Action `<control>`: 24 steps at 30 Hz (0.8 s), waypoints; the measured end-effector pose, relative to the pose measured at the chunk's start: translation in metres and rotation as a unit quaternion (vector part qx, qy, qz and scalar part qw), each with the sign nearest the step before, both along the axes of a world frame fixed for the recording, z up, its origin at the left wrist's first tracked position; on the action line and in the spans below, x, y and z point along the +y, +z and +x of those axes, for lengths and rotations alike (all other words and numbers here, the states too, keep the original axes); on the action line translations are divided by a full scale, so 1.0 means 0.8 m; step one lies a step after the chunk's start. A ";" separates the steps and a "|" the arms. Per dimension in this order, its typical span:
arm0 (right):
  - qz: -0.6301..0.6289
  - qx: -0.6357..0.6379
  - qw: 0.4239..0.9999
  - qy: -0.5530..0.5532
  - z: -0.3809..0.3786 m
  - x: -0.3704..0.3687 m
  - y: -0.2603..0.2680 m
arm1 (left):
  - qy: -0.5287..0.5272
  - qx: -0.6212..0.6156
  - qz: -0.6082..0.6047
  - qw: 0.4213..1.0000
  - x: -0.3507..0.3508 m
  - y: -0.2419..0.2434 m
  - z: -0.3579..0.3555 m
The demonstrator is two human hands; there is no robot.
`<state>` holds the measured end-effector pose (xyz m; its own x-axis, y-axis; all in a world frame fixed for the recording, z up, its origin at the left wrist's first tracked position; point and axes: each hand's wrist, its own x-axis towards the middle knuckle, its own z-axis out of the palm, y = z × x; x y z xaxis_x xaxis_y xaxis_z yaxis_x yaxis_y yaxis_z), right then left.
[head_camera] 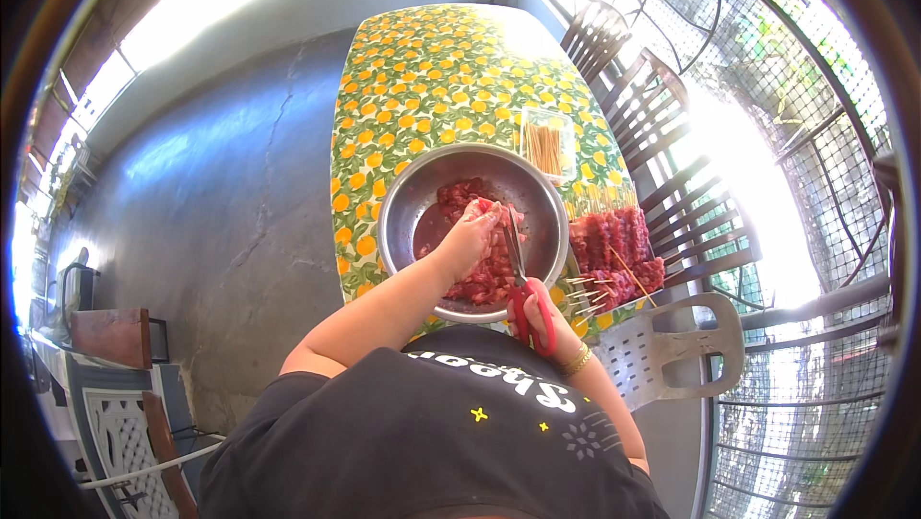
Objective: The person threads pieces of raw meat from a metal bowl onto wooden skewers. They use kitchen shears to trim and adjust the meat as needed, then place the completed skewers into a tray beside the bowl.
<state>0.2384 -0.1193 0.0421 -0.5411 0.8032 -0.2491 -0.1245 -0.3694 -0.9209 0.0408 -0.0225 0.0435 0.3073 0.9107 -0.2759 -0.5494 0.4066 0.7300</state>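
My left hand (481, 231) is over a wide stainless steel bowl (397, 231), its fingers closed on a piece of raw meat (512, 218). My right hand (536, 314), at the bowl's near right rim, grips red-handled scissors (518, 271). Their blades point away from me and reach up beside my left fingertips, against the held piece. Whether the blades are parted is hard to tell. More raw meat pieces (489, 281) and reddish liquid lie in the bowl.
Skewered raw meat (611, 238) is stacked right of the bowl, a loose stick (632, 274) across it. Behind stands a clear plastic container (547, 141) of bamboo skewers. A fruit-patterned tablecloth (432, 80) covers the table. A plastic chair (669, 350) and wooden chairs (647, 105) line the right side.
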 end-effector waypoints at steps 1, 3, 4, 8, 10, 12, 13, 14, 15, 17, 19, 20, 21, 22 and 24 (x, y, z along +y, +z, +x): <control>0.005 -0.001 1.000 -0.001 -0.002 0.001 -0.002 | 0.005 0.011 0.006 1.000 -0.003 0.000 0.005; 0.004 0.001 1.000 -0.009 -0.005 0.002 -0.006 | 0.015 0.016 0.037 0.999 -0.007 -0.001 0.013; -0.002 0.005 1.000 -0.016 -0.007 0.001 -0.008 | 0.018 0.012 0.059 0.998 -0.009 -0.003 0.017; -0.007 -0.005 1.000 -0.020 -0.012 0.002 -0.016 | 0.044 0.024 0.072 0.996 -0.010 -0.008 0.027; 0.010 0.002 1.000 -0.018 -0.013 0.003 -0.021 | 0.051 0.014 0.063 0.997 -0.009 -0.010 0.029; 0.024 0.003 1.000 -0.012 -0.011 0.003 -0.024 | 0.054 -0.007 0.055 0.997 -0.007 -0.012 0.029; 0.029 0.001 1.000 -0.007 -0.010 0.004 -0.024 | 0.056 -0.023 0.058 0.996 -0.005 -0.013 0.028; 0.017 -0.003 1.000 -0.008 -0.011 0.003 -0.024 | 0.058 -0.035 0.049 0.997 -0.005 -0.015 0.028; 0.040 0.001 0.999 -0.007 -0.012 0.003 -0.024 | 0.061 -0.052 0.047 0.996 -0.004 -0.017 0.028; 0.034 -0.016 0.999 -0.021 -0.016 0.001 -0.021 | 0.056 -0.090 0.053 0.993 -0.003 -0.020 0.029; 0.004 0.058 0.998 -0.022 -0.013 0.001 -0.014 | 0.049 -0.108 0.039 0.992 -0.004 -0.022 0.027; -0.029 0.099 0.994 -0.022 -0.012 0.001 -0.011 | 0.041 -0.118 0.044 0.991 -0.006 -0.023 0.028; -0.017 0.084 0.996 -0.033 -0.013 0.001 -0.009 | 0.040 -0.107 0.018 0.993 -0.008 -0.024 0.029; -0.012 0.084 0.995 -0.043 -0.014 0.000 -0.008 | 0.035 -0.105 0.001 0.994 -0.010 -0.025 0.030; 0.006 0.072 0.996 -0.043 -0.012 0.001 -0.008 | 0.026 -0.093 -0.010 0.995 -0.012 -0.030 0.031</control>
